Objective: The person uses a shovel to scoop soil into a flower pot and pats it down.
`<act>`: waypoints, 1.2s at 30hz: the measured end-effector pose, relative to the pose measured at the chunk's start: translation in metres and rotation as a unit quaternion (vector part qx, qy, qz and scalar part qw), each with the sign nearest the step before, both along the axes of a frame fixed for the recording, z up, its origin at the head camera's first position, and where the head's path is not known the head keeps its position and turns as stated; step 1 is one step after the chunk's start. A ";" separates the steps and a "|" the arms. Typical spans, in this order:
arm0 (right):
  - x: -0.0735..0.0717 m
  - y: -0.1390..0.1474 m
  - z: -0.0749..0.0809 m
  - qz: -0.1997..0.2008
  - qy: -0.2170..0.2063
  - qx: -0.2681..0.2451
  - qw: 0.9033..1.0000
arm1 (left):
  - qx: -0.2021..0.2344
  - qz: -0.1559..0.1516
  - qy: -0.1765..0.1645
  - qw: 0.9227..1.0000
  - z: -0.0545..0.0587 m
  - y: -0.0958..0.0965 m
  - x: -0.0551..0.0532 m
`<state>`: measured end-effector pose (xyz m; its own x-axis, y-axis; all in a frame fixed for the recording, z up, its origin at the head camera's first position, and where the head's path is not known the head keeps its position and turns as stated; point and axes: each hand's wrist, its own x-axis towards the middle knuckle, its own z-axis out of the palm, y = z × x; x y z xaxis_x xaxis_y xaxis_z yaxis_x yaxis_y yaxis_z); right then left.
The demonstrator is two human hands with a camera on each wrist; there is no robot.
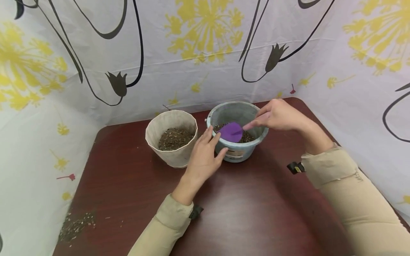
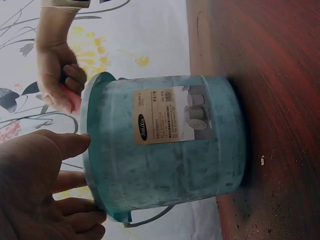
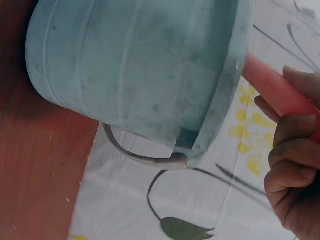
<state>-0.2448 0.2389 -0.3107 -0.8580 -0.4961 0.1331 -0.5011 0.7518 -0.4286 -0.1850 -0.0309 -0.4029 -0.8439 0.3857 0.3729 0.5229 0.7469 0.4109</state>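
My right hand grips the pink handle of a small garden trowel with a purple blade. The blade is inside the mouth of a blue-green bucket, above the dark soil. On the bucket's left side, my left hand touches the rim with fingers spread and fairly straight. Left of the bucket stands a whitish pot with dark, speckled soil in it. Whether soil lies on the blade cannot be made out.
Both containers stand near the back of a dark red table. Spilled soil lies at its left front edge. A patterned sheet hangs behind and along the sides. The bucket's handle hangs down outside it.
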 end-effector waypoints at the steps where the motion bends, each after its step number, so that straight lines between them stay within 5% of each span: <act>1: 0.000 -0.003 -0.002 0.018 0.023 0.014 0.999 | -0.001 0.004 -0.001 1.000 -0.001 0.001 0.000; 6: -0.002 -0.017 -0.013 0.025 0.112 0.092 0.989 | 0.008 0.011 0.014 1.000 -0.004 0.002 -0.002; 16: 0.000 -0.006 -0.012 -0.053 0.129 0.197 0.970 | 0.032 0.025 0.055 0.998 -0.008 0.003 -0.004; 24: 0.004 0.004 0.013 -0.049 0.166 0.196 0.965 | 0.047 0.034 0.047 0.997 -0.008 0.004 -0.005; 30: -0.007 -0.007 -0.002 0.007 0.250 0.236 0.939 | 0.070 0.043 0.013 0.997 -0.007 0.006 -0.007; 33: -0.010 -0.010 -0.008 0.027 0.229 0.267 0.936 | 0.074 0.048 0.001 0.996 -0.008 0.007 -0.008; 36: -0.011 -0.011 -0.006 0.031 0.159 0.286 0.944 | 0.074 0.051 -0.001 0.996 -0.008 0.008 -0.009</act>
<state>-0.2557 0.2277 -0.3164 -0.7861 -0.6137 0.0743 -0.5874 0.7790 0.2193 -0.1938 -0.0230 -0.4112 -0.8768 0.2383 0.4177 0.4462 0.7270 0.5219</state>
